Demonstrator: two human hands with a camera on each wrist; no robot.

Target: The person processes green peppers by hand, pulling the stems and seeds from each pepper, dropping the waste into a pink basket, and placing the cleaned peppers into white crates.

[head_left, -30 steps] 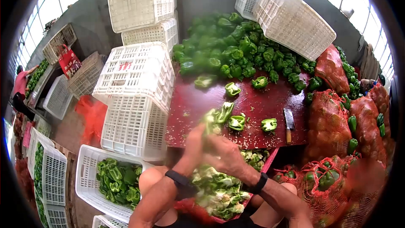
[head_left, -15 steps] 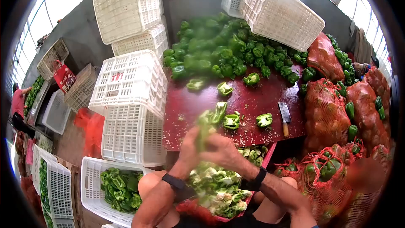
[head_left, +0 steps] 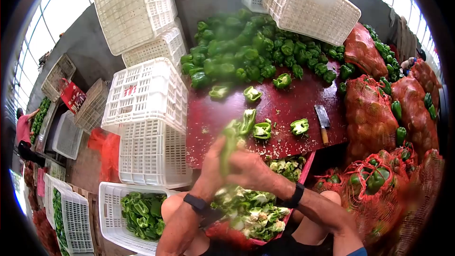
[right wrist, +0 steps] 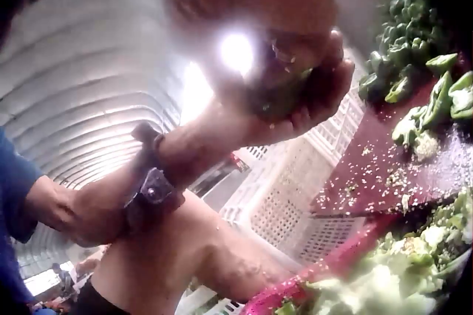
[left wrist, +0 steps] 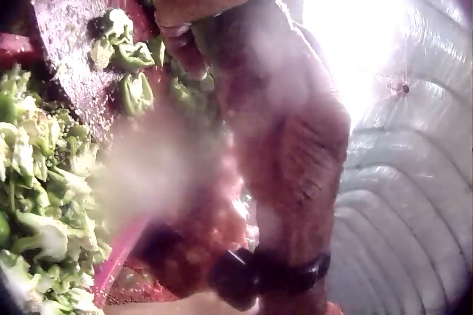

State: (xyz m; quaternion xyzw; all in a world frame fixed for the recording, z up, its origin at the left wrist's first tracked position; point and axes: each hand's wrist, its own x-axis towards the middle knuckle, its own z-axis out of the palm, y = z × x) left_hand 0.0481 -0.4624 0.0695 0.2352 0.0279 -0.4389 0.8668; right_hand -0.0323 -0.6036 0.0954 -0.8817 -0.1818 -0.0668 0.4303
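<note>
My left hand (head_left: 211, 170) grips a green bell pepper (right wrist: 281, 97), fingers wrapped round its underside in the right wrist view. Close against it, my right hand (head_left: 251, 168) has curled fingers at the pepper's cut side; the fingertips are partly hidden. Both hands are over the front edge of the red table (head_left: 303, 97). Beyond them lie halved peppers, among them one half (head_left: 261, 131) with its pale core showing and another (head_left: 299, 126) farther right. Below the hands, a pink-rimmed bin holds pepper cores and scraps (head_left: 251, 208).
A knife (head_left: 323, 121) lies on the table's right side. Whole peppers (head_left: 246, 47) are heaped at the back. White crates (head_left: 147, 95) are stacked left, above a crate of pepper pieces (head_left: 109, 208). Red net sacks (head_left: 369, 118) crowd the right. Another person (head_left: 24, 130) is far left.
Both hands stay together at the pepper, with small shifts of the fingers. The head view has swung slightly; the halves, knife and crates keep their places.
</note>
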